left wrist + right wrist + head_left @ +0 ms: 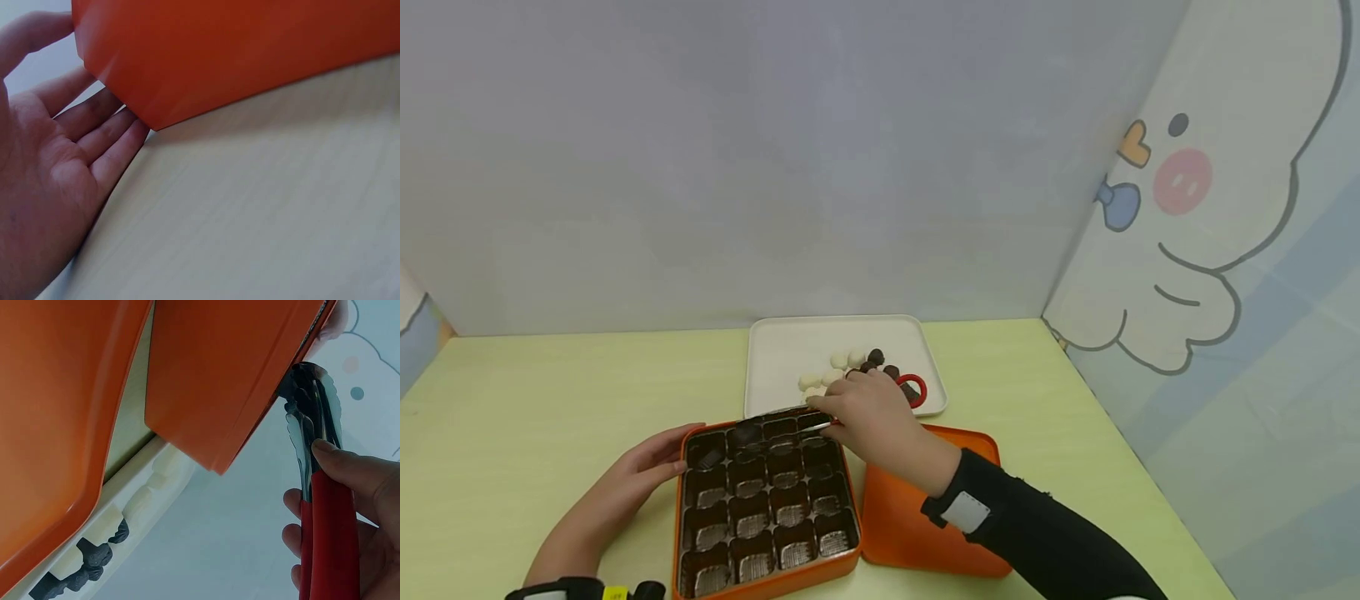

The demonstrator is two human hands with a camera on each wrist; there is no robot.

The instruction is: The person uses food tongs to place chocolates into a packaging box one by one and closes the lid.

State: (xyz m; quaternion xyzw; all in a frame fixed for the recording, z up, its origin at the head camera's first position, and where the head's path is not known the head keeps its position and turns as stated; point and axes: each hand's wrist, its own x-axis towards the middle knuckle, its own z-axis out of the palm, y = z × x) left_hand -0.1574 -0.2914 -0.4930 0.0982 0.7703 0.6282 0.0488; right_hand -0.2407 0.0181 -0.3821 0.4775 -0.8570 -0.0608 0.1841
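A pale yellow-green table [587,375] carries the scene, the orange box [805,573] left of center with its brown compartmented insert [789,504] facing up. A white tray [790,337] sits at the table's back edge, beyond the box, while a flat orange tray [936,533] lies just beside the box's right edge. A person's right hand [876,417] grips red-handled metal tongs [334,537] above the box's far right corner — their jaws nearly together at the box's rim, though whether they hold anything cannot be told. The left hand [651,467] — thumb and fingers spread wide, fingers nearly straight — touches the box near its far left corner. Small pale pieces [810,382] and dark pieces [876,357] cluster toward the white tray's front edge, the dark ones nearer its right corner.
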